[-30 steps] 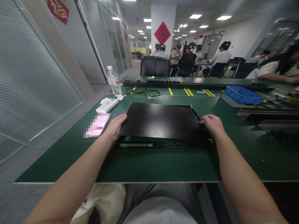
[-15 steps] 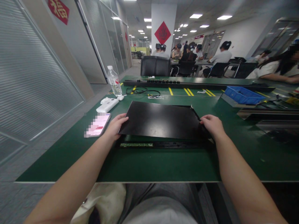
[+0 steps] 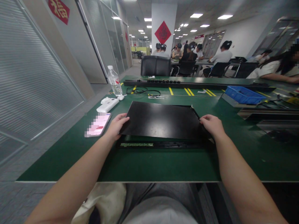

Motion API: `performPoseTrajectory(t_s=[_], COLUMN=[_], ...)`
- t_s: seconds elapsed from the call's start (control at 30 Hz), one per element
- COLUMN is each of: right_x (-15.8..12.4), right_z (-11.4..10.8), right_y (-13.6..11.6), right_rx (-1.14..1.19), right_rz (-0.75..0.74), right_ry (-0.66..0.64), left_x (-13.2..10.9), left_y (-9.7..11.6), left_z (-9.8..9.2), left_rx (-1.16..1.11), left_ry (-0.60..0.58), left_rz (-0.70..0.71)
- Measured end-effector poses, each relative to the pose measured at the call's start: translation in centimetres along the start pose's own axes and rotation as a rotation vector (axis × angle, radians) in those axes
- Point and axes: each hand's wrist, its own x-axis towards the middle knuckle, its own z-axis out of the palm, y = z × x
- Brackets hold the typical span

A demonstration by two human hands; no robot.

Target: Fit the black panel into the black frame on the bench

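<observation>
A glossy black display panel [image 3: 161,121] is tilted over the green table, its near edge raised above a black frame [image 3: 177,145]. My left hand [image 3: 118,126] grips the panel's left edge, thumb on top and the other fingers mostly hidden below. At the right edge my right hand [image 3: 212,125] is closed, fingertips pinching the panel's side close to the frame; whether it also holds the frame I cannot tell. A green circuit board [image 3: 136,145] shows along the near side of the frame.
To the left lie a phone [image 3: 99,124], a white device [image 3: 107,105] and a water bottle [image 3: 114,81]. Behind the panel are a black cable [image 3: 140,91] and a long black bar [image 3: 198,85]. A blue bin [image 3: 244,95] and dark metal strips [image 3: 268,114] are at right. People sit beyond.
Almost nothing differs. Both hands keep their hold on the panel, and its left side with my left hand has shifted very slightly to the right.
</observation>
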Motion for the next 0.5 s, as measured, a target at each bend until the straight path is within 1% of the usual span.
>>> performPoseTrajectory(t_s=[0.1, 0.27, 0.5], right_x=[-0.01, -0.18, -0.33], right_z=[0.06, -0.1, -0.28], right_y=[0.01, -0.22, -0.4], right_rx=[-0.049, -0.09, -0.106], right_rz=[-0.028, -0.036, -0.027], right_ry=[0.008, -0.003, -0.023], left_x=[-0.37, -0.62, -0.25], left_y=[0.22, 0.42, 0.24], left_z=[0.37, 0.69, 0.51], left_rx=[0.035, 0.049, 0.042], left_ry=[0.029, 0.04, 0.016], left_rz=[-0.009, -0.012, -0.002])
